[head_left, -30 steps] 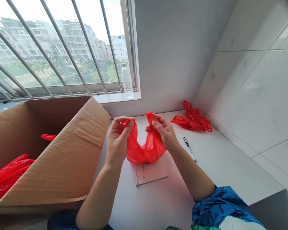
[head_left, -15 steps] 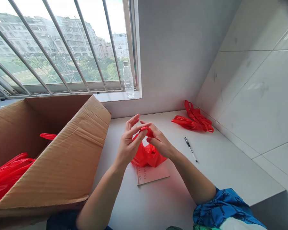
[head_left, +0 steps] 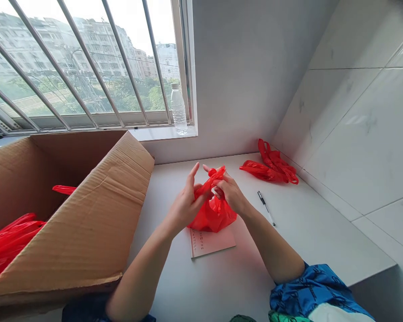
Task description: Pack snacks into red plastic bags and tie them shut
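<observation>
Both my hands meet over the white counter (head_left: 305, 232), working the handles of a small red plastic bag (head_left: 213, 214). My left hand (head_left: 186, 203) pinches a handle with thumb and lower fingers while its index finger points up. My right hand (head_left: 230, 192) is curled round the twisted red handles close beside it. The bag's bulging body hangs below my fingers and rests on a pinkish notepad (head_left: 211, 241) with printed lines.
A large open cardboard box (head_left: 87, 223) at the left holds more red bags (head_left: 10, 243). A pile of red bags (head_left: 272, 167) lies in the far corner, a pen (head_left: 265, 207) to its front. A water bottle (head_left: 178, 109) stands on the sill by the barred window.
A second ago my hands held the bag's two handles apart. They have come together, and the handles are now crossed and twisted between my fingers.
</observation>
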Motion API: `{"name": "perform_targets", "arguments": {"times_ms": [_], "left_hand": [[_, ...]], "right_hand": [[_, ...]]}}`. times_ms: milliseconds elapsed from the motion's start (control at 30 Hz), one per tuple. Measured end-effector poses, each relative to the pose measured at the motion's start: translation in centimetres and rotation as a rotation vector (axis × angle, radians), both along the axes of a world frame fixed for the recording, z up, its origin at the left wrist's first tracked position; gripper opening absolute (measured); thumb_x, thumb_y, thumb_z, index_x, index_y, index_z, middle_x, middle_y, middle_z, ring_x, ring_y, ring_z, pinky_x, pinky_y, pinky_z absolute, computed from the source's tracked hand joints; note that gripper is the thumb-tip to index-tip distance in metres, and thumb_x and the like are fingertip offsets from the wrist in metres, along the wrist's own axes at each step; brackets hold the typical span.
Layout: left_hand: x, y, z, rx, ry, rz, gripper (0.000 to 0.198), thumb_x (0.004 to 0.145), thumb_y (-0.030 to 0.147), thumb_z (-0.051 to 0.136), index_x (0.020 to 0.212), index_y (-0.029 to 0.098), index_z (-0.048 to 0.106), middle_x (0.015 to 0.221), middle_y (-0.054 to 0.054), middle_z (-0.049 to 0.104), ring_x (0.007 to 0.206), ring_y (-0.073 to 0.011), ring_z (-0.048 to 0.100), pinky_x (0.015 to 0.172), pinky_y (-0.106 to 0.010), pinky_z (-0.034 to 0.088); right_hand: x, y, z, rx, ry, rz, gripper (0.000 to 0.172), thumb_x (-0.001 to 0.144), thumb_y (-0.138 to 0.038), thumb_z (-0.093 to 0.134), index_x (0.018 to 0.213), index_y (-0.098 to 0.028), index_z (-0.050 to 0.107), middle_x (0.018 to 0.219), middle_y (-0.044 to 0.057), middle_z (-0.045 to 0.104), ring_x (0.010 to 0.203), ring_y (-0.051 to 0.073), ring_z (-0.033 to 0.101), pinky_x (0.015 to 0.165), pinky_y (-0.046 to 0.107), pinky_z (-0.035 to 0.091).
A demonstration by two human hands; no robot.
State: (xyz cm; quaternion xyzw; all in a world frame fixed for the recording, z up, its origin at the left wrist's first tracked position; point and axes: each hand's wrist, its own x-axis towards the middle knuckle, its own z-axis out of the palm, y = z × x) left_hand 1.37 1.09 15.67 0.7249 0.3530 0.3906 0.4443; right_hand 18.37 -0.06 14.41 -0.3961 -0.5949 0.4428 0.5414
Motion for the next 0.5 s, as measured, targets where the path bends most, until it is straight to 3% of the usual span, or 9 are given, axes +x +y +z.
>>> {"name": "perform_targets", "arguments": {"times_ms": [100,200,267,367,433,500], "left_hand": [[0.2,0.0,-0.1,0.034,0.103,0.013,0.065,0.097,0.032,0.050,0.157,0.029,0.024,0.091,-0.004,0.069,0.083,-0.0195,0.067,0.077,-0.033,0.053],[0.3,-0.5,0.2,0.065,0.152,-0.037,0.069,0.095,0.031,0.053,0.157,0.029,0.022,0.086,-0.003,0.067,0.077,-0.0189,0.064,0.072,-0.032,0.051],[0.4,-0.6,0.3,0.004,0.117,-0.109,0.072,0.094,0.032,0.056,0.156,0.030,0.019,0.084,-0.002,0.066,0.073,-0.0179,0.063,0.072,-0.032,0.051],[0.3,-0.4,0.4,-0.190,-0.041,-0.192,0.073,0.093,0.037,0.059,0.153,0.029,0.018,0.087,-0.002,0.066,0.077,-0.0173,0.064,0.078,-0.033,0.051],[0.1,0.1,0.4,-0.338,-0.156,-0.197,0.070,0.092,0.037,0.061,0.150,0.028,0.022,0.086,-0.001,0.064,0.080,-0.0168,0.064,0.081,-0.033,0.050],[0.0,0.7,0.2,-0.474,-0.243,-0.181,0.065,0.090,0.034,0.062,0.147,0.027,0.031,0.082,0.001,0.061,0.075,-0.0154,0.061,0.079,-0.031,0.048]], "right_hand": [[0.4,-0.3,0.3,0.076,-0.233,-0.029,0.031,0.087,-0.050,0.066,0.106,-0.026,0.069,0.126,0.007,0.053,0.086,0.018,0.057,0.076,0.035,0.052],[0.1,-0.5,0.4,0.098,-0.239,-0.067,0.038,0.085,-0.057,0.068,0.106,-0.026,0.069,0.115,0.006,0.053,0.097,0.021,0.057,0.080,0.036,0.052],[-0.1,-0.3,0.3,0.028,-0.062,-0.091,0.041,0.093,-0.061,0.054,0.107,-0.025,0.069,0.095,0.003,0.053,0.081,0.017,0.056,0.068,0.030,0.050],[-0.2,0.2,0.0,-0.103,0.227,0.023,0.043,0.097,-0.060,0.044,0.109,-0.025,0.067,0.076,-0.002,0.049,0.056,0.011,0.044,0.053,0.026,0.043],[0.1,0.4,0.0,-0.112,0.315,0.101,0.039,0.096,-0.060,0.049,0.109,-0.026,0.064,0.072,-0.004,0.050,0.052,0.010,0.043,0.052,0.026,0.043],[0.6,0.3,0.3,-0.075,0.272,0.117,0.040,0.096,-0.061,0.049,0.101,-0.024,0.064,0.068,-0.004,0.052,0.054,0.011,0.048,0.056,0.027,0.045]]}}
